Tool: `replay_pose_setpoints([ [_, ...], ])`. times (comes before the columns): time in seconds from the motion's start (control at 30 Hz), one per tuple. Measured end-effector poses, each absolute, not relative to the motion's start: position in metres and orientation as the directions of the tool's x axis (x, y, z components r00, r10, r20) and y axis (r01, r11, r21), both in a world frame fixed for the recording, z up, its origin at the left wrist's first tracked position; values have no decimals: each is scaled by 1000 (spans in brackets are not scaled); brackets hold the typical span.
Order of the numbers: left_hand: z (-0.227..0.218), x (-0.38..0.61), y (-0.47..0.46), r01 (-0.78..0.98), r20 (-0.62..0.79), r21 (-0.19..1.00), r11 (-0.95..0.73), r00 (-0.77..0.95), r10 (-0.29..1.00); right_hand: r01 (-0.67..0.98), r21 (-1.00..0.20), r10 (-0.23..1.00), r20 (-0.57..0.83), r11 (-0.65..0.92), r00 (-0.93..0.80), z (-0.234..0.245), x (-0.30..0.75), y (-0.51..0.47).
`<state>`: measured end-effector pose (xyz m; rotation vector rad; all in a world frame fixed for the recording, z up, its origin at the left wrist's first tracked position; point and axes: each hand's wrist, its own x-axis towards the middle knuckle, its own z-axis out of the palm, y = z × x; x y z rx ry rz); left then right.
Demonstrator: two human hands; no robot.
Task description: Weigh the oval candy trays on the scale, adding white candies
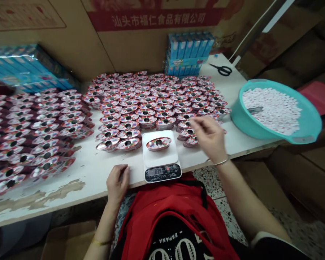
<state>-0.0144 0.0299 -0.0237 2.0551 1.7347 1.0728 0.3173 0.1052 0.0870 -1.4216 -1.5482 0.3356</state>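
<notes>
A small white kitchen scale (160, 156) sits at the table's front edge with one oval foil-topped container (159, 143) on its platform. My left hand (117, 182) rests on the table edge left of the scale, its fingers curled under with nothing in them. Hovering to the right of the scale above a few loose containers (189, 137) is my right hand (209, 135); its fingers are pinched together and smeared by motion, and I cannot make out anything between them. A silver bangle circles that wrist.
Several rows of the same containers (151, 101) cover the white table (92, 173), with more stacked at the left (29, 133). A teal basin (308, 124) of small white-pink candies overhangs the right edge. Blue boxes (188, 52) and scissors (222, 69) lie behind.
</notes>
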Motion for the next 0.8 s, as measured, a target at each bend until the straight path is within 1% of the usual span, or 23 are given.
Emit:
replay_pose_setpoints([
  [0.07, -12, -5, 33, 769, 451, 539, -343, 80, 889, 723, -670, 797, 524, 168, 301, 92, 378, 114],
  [0.1, -5, 2, 36, 784, 491, 484, -389, 124, 862, 778, -624, 767, 536, 76, 354, 93, 411, 120],
  [0.13, 3, 11, 40, 795, 522, 425, -432, 174, 835, 811, -582, 733, 531, -50, 426, 94, 444, 125],
  [0.17, 11, 20, 44, 802, 541, 371, -468, 223, 811, 811, -549, 716, 481, -204, 506, 95, 475, 129],
  [0.2, 19, 30, 50, 804, 547, 329, -495, 265, 794, 787, -496, 709, 399, -366, 581, 96, 503, 134],
  [0.23, 25, 39, 55, 805, 544, 301, -512, 297, 785, 753, -448, 699, 323, -481, 638, 97, 527, 137],
  [0.27, 31, 48, 60, 804, 536, 283, -522, 319, 782, 722, -406, 700, 232, -561, 675, 98, 547, 140],
  [0.33, 37, 60, 69, 805, 519, 272, -527, 339, 785, 674, -329, 712, 6, -661, 702, 95, 574, 144],
  [0.4, 39, 66, 74, 806, 513, 266, -529, 346, 786, 647, -250, 692, -206, -720, 691, 88, 589, 145],
  [0.43, 39, 67, 75, 808, 513, 264, -527, 345, 786, 648, -216, 682, -274, -731, 678, 82, 594, 145],
  [0.47, 40, 68, 76, 812, 514, 260, -523, 342, 787, 657, -199, 683, -306, -727, 664, 76, 598, 145],
  [0.57, 42, 67, 75, 824, 502, 255, -507, 335, 798, 701, -231, 733, -325, -674, 598, 60, 610, 146],
  [0.63, 44, 67, 75, 821, 494, 254, -511, 344, 798, 709, -234, 733, -384, -665, 561, 53, 617, 150],
  [0.7, 45, 68, 75, 808, 493, 246, -535, 371, 787, 730, -224, 744, -400, -646, 535, 49, 623, 155],
  [0.77, 46, 71, 75, 789, 494, 234, -568, 407, 769, 757, -223, 776, -342, -614, 530, 45, 625, 162],
  [0.8, 46, 73, 75, 778, 492, 229, -585, 426, 759, 769, -232, 799, -270, -596, 538, 42, 626, 166],
])
